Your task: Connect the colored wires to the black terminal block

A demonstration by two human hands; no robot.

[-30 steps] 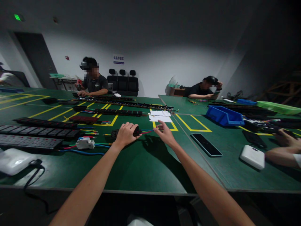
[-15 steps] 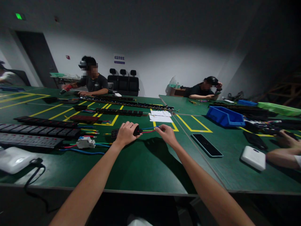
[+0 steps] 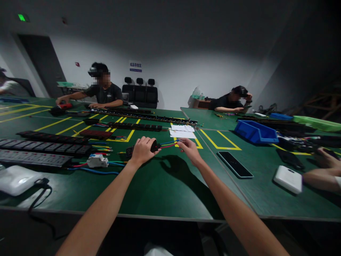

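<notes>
Covering the middle of a black unit (image 3: 129,152), the left hand (image 3: 144,150) has its grip closed around it, with the unit's dark ends showing on either side. The unit is at the centre of the green worktop (image 3: 149,199), well in from the near edge. From its right end run blue, green and red wires (image 3: 167,145), stretched across to the right hand (image 3: 189,150), whose grip is a pinch of thumb and fingers on their far ends. A shadow (image 3: 183,170) falls on the worktop beneath that hand.

To the left, a grey socket strip (image 3: 34,159) lies in front of black socket strips (image 3: 45,147), and a white block (image 3: 97,160) sits among coloured leads near the grey strip's end. A white device (image 3: 20,180) with a black cable (image 3: 39,195) is near the left edge. Beyond the hands lie white sheets of paper (image 3: 182,133). To the right are a phone (image 3: 234,164), a blue bin (image 3: 255,132) and a white box (image 3: 288,179), with another person's forearm (image 3: 322,177) just beside the box. Across the worktop, a co-worker (image 3: 106,94) has one hand at a red tool (image 3: 65,105).
</notes>
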